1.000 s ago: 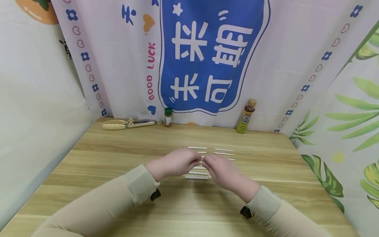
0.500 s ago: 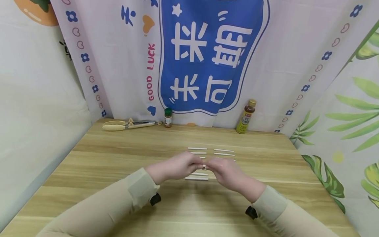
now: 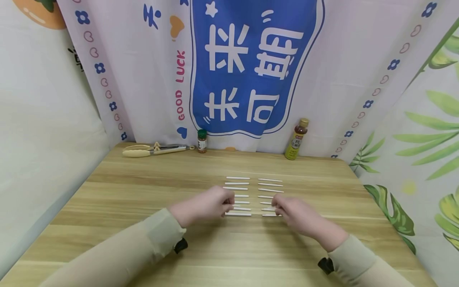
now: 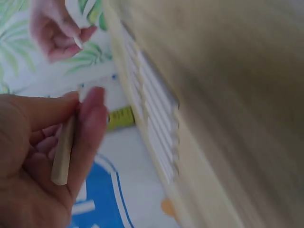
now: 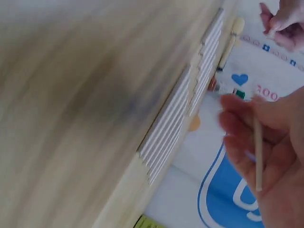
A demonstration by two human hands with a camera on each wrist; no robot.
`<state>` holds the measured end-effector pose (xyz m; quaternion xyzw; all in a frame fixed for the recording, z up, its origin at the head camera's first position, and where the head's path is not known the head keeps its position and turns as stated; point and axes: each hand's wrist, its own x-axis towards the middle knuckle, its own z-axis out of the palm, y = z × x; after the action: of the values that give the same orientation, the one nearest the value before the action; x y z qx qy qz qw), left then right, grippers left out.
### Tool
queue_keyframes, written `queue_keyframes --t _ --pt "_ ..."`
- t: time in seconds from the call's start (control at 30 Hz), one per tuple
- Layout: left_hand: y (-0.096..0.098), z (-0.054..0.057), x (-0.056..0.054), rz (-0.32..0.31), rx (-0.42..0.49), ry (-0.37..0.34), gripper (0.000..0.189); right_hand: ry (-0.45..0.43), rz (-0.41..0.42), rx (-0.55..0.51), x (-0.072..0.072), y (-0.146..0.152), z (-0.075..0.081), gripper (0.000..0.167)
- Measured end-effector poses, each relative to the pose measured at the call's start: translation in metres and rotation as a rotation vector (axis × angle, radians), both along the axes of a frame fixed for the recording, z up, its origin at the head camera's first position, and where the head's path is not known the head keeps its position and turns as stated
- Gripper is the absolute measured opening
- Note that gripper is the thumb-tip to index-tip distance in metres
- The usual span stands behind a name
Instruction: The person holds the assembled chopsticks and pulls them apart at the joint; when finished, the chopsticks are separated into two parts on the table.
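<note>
My left hand (image 3: 211, 204) pinches a short, pale, square-edged stick (image 4: 63, 159) between thumb and fingertips, just over the left row. A thinner, rounder stick (image 5: 259, 156) is pinched in my right hand (image 3: 299, 215), above the near end of the right row. The two hands are apart. On the table lie two columns of white sticks: several thicker ones (image 3: 238, 214) at left, and several slimmer ones (image 3: 270, 180) at right, some with a narrow stub at the left end. My fingers partly cover the nearer sticks in both columns.
Along the back edge of the wooden table (image 3: 150, 183) lie cream-handled tongs (image 3: 157, 151). A green-capped spice jar (image 3: 202, 141) stands beside them, and a yellow-labelled sauce bottle (image 3: 297, 139) at back right. Printed cloth hangs behind and at both sides.
My hands were together over the middle of the sticks and have come apart, left hand leftward and right hand rightward, each with its own stick. The near sticks at right have come into sight.
</note>
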<state>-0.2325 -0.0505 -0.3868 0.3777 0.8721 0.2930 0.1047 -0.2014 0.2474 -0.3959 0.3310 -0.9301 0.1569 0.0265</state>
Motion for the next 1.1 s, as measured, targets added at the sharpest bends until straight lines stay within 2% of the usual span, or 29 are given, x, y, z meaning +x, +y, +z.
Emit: queue_keyframes --t 0.07,0.17,0.27,0.33,0.43,0.6,0.7,0.83,0.97,1.1 --pt "0.009 -0.006 0.002 0.011 -0.055 0.079 0.02 0.009 0.007 0.02 0.001 -0.005 -0.005 0.013" --pt "0.022 -0.017 0.005 0.0 -0.156 0.208 0.027 0.082 0.056 0.042 0.001 -0.01 -0.016 0.023" --pt "0.034 -0.024 0.008 -0.02 -0.237 0.288 0.03 0.17 0.103 0.031 0.0 -0.012 -0.025 0.027" --pt "0.04 -0.028 0.008 -0.03 -0.253 0.325 0.03 0.21 0.116 0.023 -0.002 -0.013 -0.029 0.028" --pt "0.045 -0.032 0.009 -0.036 -0.26 0.356 0.031 0.202 0.114 0.034 -0.004 -0.015 -0.034 0.029" --pt "0.046 -0.038 0.007 -0.025 -0.279 0.382 0.033 0.119 0.082 0.063 -0.007 -0.016 -0.039 0.028" --pt "0.045 -0.041 0.007 -0.024 -0.297 0.398 0.031 0.095 0.055 0.048 -0.007 -0.017 -0.041 0.029" --pt "0.044 -0.043 0.011 -0.041 -0.331 0.425 0.03 0.081 0.062 0.029 -0.006 -0.02 -0.044 0.028" --pt "0.045 -0.041 0.017 -0.057 -0.342 0.477 0.028 0.076 0.06 0.024 -0.004 -0.02 -0.046 0.026" --pt "0.05 -0.037 0.018 -0.068 -0.335 0.485 0.026 0.085 0.043 0.021 -0.002 -0.015 -0.046 0.026"
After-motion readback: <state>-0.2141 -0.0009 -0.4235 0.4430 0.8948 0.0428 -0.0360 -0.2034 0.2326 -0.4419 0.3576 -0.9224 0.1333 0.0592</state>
